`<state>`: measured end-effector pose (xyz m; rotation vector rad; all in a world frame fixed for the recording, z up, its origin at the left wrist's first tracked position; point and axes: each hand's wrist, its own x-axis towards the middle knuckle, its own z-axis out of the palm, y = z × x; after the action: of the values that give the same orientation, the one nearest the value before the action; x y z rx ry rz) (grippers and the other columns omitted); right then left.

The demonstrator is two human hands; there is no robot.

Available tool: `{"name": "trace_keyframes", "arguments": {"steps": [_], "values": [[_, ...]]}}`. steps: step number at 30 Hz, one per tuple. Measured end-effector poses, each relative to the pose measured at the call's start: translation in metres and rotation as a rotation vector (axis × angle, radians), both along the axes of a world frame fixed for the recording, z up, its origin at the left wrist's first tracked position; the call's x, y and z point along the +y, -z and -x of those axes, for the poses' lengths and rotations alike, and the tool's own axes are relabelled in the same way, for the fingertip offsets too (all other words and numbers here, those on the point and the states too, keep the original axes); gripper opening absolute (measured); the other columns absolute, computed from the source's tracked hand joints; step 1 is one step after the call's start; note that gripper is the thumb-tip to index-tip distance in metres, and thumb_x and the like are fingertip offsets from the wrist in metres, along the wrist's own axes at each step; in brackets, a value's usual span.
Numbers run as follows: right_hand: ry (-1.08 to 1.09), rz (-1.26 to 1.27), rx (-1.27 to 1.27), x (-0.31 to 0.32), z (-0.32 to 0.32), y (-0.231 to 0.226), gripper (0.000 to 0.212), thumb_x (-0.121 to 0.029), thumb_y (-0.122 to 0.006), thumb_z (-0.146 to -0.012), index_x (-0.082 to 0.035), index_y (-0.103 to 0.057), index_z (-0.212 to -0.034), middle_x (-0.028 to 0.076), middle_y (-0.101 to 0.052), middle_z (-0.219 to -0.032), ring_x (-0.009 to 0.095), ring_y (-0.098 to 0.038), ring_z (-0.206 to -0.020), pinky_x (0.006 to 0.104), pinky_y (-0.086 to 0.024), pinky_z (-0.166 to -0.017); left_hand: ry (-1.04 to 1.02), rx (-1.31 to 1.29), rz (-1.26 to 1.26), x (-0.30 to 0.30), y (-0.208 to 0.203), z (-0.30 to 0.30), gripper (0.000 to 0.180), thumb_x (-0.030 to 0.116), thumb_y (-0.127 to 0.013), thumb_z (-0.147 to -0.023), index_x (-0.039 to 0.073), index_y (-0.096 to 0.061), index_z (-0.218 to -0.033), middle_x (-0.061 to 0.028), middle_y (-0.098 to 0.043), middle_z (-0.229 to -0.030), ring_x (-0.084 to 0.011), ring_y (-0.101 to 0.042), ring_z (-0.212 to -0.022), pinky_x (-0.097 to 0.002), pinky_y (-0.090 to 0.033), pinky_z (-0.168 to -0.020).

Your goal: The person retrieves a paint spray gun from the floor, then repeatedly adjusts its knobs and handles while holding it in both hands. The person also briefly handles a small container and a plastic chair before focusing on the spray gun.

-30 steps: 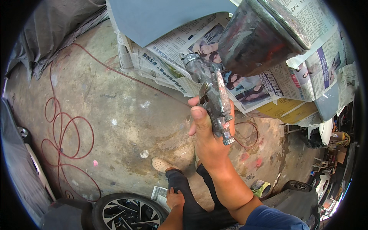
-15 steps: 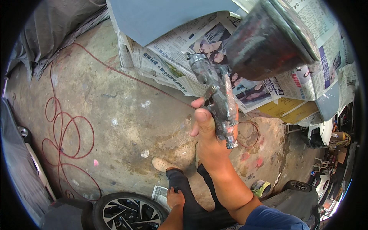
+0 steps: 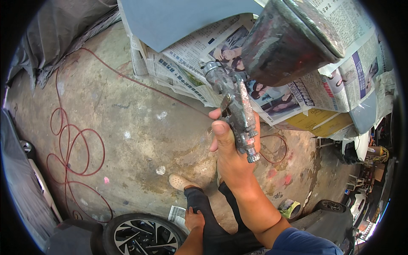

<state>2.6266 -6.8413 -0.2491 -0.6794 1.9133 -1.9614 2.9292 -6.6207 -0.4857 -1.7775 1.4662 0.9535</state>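
My right hand (image 3: 233, 146) is wrapped round a paint-spattered spray gun (image 3: 238, 106), thumb on the near side. Its nozzle end points up and left. A dark, paint-smeared cup (image 3: 289, 46) is fixed to the gun and tilts to the upper right. Just beyond the gun lies a smooth grey-blue panel (image 3: 182, 19), bordered by newspaper sheets (image 3: 191, 72); the nozzle is apart from the panel. Low in the picture, my left hand (image 3: 194, 219) lies on my left leg with its fingers spread over the dark trousers, holding nothing.
A red hose (image 3: 127, 76) crosses the stained concrete floor (image 3: 140, 110), with loose coils (image 3: 70, 148) at left. A wheel (image 3: 144, 236) is at the lower edge. Grey sheeting (image 3: 63, 34) hangs at upper left. A can-like container (image 3: 290, 208) sits at lower right.
My right hand has moved the spray gun and its cup slightly to the left. My left hand has stayed on my leg.
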Motion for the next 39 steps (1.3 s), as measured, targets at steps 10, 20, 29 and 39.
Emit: {"name": "trace_keyframes", "arguments": {"steps": [10,20,29,39], "values": [[-0.001,-0.102,0.007,0.018,0.002,0.0,0.053,-0.021,-0.077,-0.094,0.002,-0.049,-0.132,0.011,-0.068,-0.111,0.01,-0.062,-0.077,0.0241,-0.052,-0.069,0.001,-0.001,0.008,0.001,0.002,-0.001,0.055,0.033,-0.066,-0.09,0.01,-0.059,-0.141,-0.0126,-0.051,-0.149,-0.0313,-0.051,-0.136,-0.0428,-0.044,-0.111],[0.002,-0.031,-0.071,0.013,0.005,-0.008,0.053,-0.021,-0.076,-0.094,0.001,-0.047,-0.132,0.011,-0.068,-0.11,0.006,-0.059,-0.069,0.0216,-0.049,-0.059,0.005,-0.012,-0.004,0.001,0.002,0.001,0.055,0.033,-0.065,-0.091,0.012,-0.058,-0.142,-0.0117,-0.051,-0.15,-0.0303,-0.05,-0.137,-0.0432,-0.044,-0.111],[0.007,-0.011,-0.037,0.015,0.011,-0.005,0.053,-0.021,-0.076,-0.094,0.001,-0.047,-0.132,0.011,-0.068,-0.111,0.006,-0.058,-0.069,0.0216,-0.048,-0.06,0.003,-0.016,-0.001,0.002,0.004,0.002,0.056,0.034,-0.064,-0.091,0.011,-0.058,-0.142,-0.0124,-0.05,-0.151,-0.0306,-0.05,-0.137,-0.0434,-0.044,-0.112],[-0.018,0.058,-0.098,0.023,0.008,-0.012,0.066,-0.023,-0.075,-0.095,0.005,-0.041,-0.144,0.016,-0.065,-0.123,0.01,-0.064,-0.073,0.0239,-0.053,-0.065,0.016,0.002,0.023,0.006,0.006,0.002,0.056,0.035,-0.065,-0.09,0.011,-0.058,-0.141,-0.0143,-0.051,-0.149,-0.0322,-0.05,-0.136,-0.044,-0.044,-0.111]]}}
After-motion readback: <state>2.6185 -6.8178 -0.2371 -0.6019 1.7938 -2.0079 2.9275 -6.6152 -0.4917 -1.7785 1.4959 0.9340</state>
